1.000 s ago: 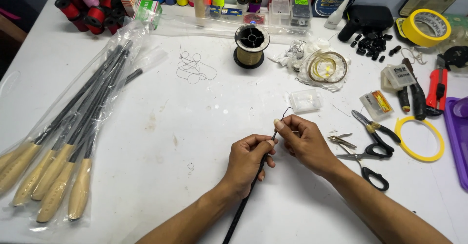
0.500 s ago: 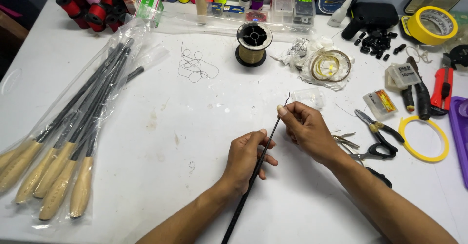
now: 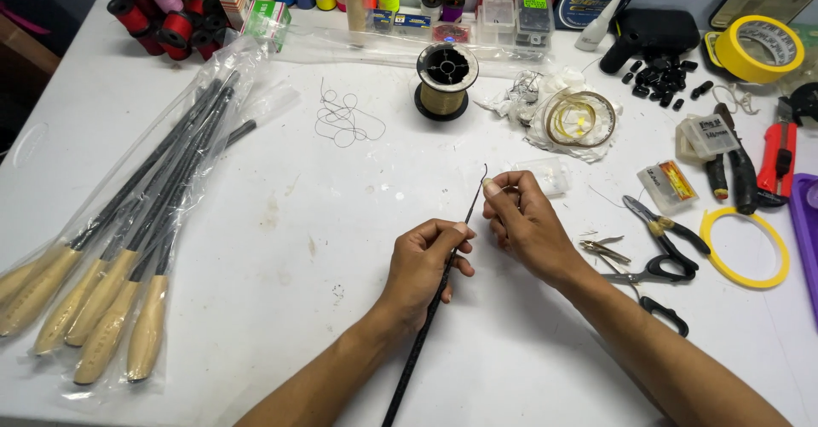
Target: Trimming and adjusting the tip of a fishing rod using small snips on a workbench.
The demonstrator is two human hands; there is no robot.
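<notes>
Rod blank (image 3: pixel 423 329), thin and black, runs from the bottom edge of the view up across the white table (image 3: pixel 281 248) to a fine hooked tip just above the right hand. Left hand (image 3: pixel 423 265) is closed around the blank partway up, thumb and forefinger pinching it. Right hand (image 3: pixel 524 227) sits just beside it, nearer the tip, fingers pinched narrow at the thin upper end. Black-handled scissors (image 3: pixel 656 261) lie near the right wrist, with a yellow ring (image 3: pixel 745 248) beyond them. To the left, well apart, a clear plastic bag of rods with pale wooden handles (image 3: pixel 111 274) lies slanted. Farther off rest a loose tangle of thin line (image 3: pixel 345 120), a spool of golden line (image 3: pixel 446 82), and red thread spools (image 3: pixel 162 22) at the far edge.
</notes>
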